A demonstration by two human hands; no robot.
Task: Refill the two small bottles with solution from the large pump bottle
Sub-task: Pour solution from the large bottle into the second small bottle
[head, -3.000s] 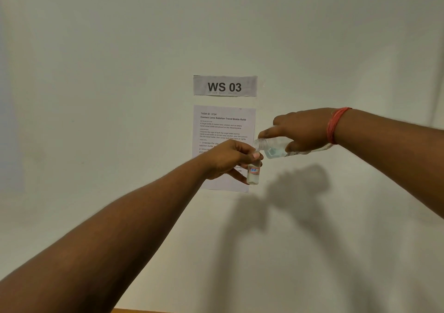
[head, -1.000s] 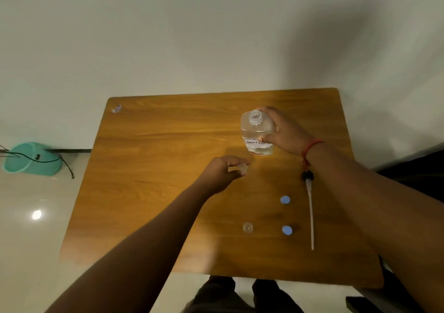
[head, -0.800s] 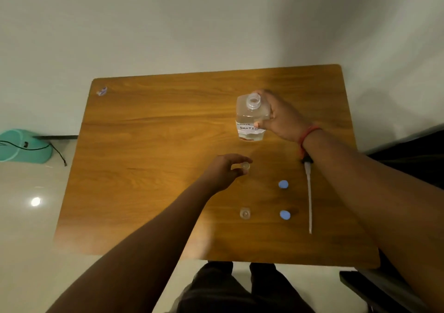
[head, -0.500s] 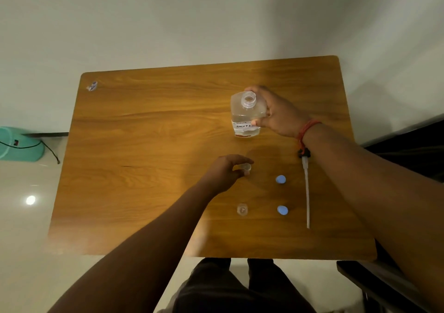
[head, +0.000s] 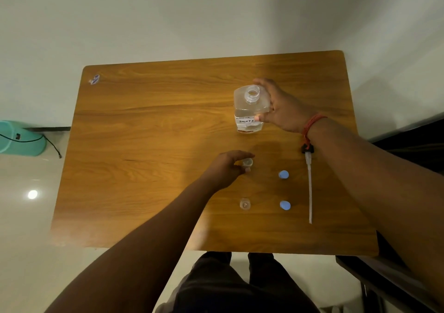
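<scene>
Since half a second ago little has changed: the right hand still grips the large bottle, which stands upright and uncapped at the desk's far right, and the left hand still curls its fingers round one small bottle standing near the middle. The second small bottle stands free, nearer. The bottles are clear plastic (the large one squarish, with a white label). Two round blue caps lie to the right, beside the long white pump tube. The desk is glossy, grained wood.
</scene>
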